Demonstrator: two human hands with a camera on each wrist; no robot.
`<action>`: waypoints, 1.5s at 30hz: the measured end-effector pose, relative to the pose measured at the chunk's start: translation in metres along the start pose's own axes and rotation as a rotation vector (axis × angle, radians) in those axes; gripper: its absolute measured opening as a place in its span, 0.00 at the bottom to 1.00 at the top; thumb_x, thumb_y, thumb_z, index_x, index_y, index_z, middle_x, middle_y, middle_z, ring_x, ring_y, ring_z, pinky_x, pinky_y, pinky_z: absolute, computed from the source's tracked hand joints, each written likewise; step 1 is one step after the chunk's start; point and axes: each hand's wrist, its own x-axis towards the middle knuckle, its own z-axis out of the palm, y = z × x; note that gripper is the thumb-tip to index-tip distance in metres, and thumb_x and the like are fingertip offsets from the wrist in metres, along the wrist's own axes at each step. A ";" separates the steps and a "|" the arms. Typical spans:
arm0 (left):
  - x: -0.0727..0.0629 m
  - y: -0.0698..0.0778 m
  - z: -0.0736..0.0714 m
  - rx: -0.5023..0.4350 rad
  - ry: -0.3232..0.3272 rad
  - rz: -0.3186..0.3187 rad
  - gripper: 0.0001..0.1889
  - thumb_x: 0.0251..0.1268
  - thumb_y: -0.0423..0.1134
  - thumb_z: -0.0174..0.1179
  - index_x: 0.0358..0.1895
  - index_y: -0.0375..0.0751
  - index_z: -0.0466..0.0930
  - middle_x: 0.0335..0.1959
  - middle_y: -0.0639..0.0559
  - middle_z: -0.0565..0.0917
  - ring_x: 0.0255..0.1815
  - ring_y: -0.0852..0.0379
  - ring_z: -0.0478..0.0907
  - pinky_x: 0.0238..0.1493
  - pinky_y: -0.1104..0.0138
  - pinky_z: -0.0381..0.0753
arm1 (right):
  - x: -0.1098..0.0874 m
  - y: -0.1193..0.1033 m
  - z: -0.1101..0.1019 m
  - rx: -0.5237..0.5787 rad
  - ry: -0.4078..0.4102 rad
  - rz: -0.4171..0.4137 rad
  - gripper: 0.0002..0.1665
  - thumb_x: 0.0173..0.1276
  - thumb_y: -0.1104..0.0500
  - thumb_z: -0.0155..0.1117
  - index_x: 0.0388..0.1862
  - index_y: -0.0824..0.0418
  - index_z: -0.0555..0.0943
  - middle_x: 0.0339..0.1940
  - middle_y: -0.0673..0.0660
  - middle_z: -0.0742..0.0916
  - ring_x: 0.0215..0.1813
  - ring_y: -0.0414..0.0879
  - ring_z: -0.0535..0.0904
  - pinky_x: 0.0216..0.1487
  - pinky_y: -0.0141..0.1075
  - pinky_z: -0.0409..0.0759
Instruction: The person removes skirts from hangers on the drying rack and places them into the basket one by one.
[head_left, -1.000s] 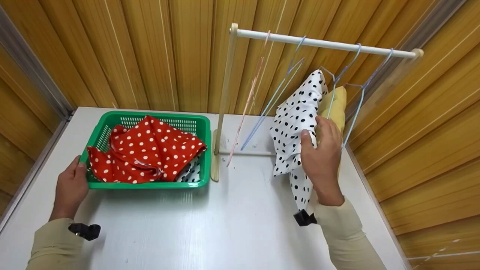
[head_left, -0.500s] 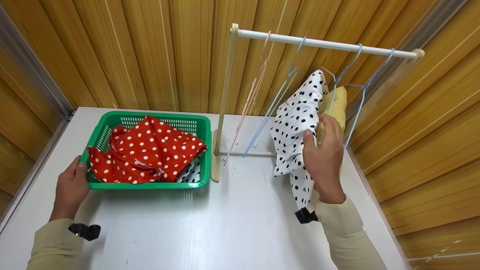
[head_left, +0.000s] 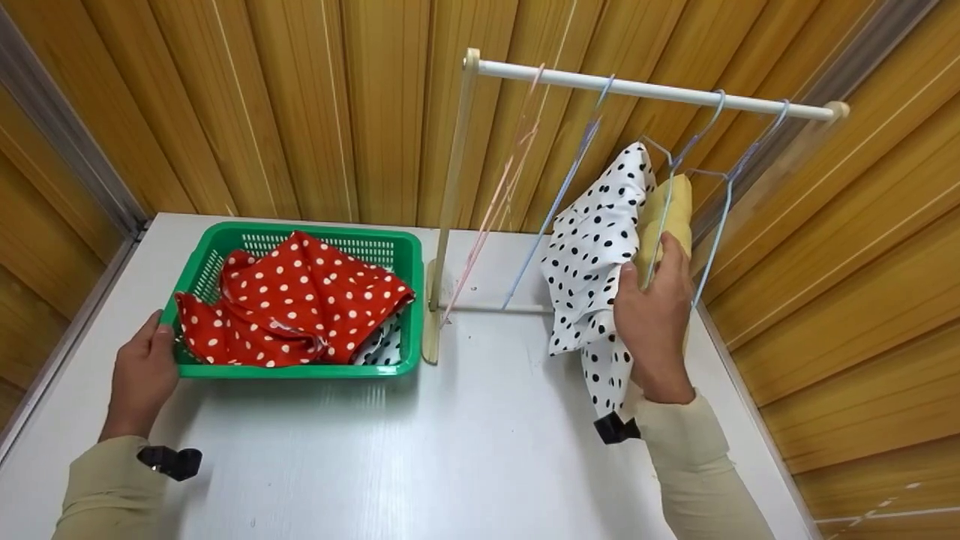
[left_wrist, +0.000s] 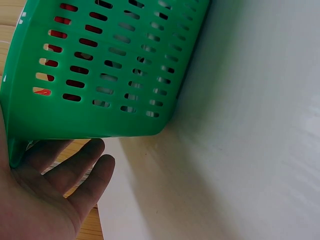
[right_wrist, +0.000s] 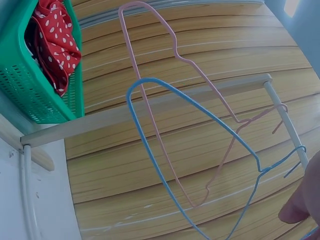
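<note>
At the left, a green plastic basket [head_left: 300, 370] holds a red cloth with white dots [head_left: 300, 300] lying over a black-and-white dotted one [head_left: 382, 343]. My left hand [head_left: 142, 375] grips the basket's near left corner, thumb over the rim; in the left wrist view its fingers [left_wrist: 90, 175] extend along the outer wall. A white cloth with black dots [head_left: 596, 232] hangs on a blue hanger [head_left: 669, 195]. My right hand [head_left: 656, 322] is beside that cloth's edge, thumb and fingertips apart with the hanger's wire between them. Just behind hangs a yellow cloth [head_left: 679, 214].
A small rack with a white rod [head_left: 660, 91] and wooden posts [head_left: 450, 195] stands on the white table [head_left: 375, 450]. A pink hanger [head_left: 491, 210] and another blue hanger [head_left: 559, 195] hang bare. Wood-look panels close in the back and sides.
My right hand has shifted slightly right, and its thumb and fingers have spread apart at the white cloth. The two bare hangers have swung a little. My left hand stays on the basket.
</note>
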 end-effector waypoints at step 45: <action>0.000 -0.002 0.001 0.024 0.023 0.027 0.37 0.84 0.63 0.25 0.86 0.50 0.36 0.86 0.38 0.50 0.73 0.36 0.63 0.59 0.56 0.78 | 0.015 0.014 0.002 0.352 0.167 0.097 0.16 0.81 0.63 0.49 0.48 0.68 0.83 0.22 0.43 0.76 0.28 0.36 0.69 0.29 0.26 0.68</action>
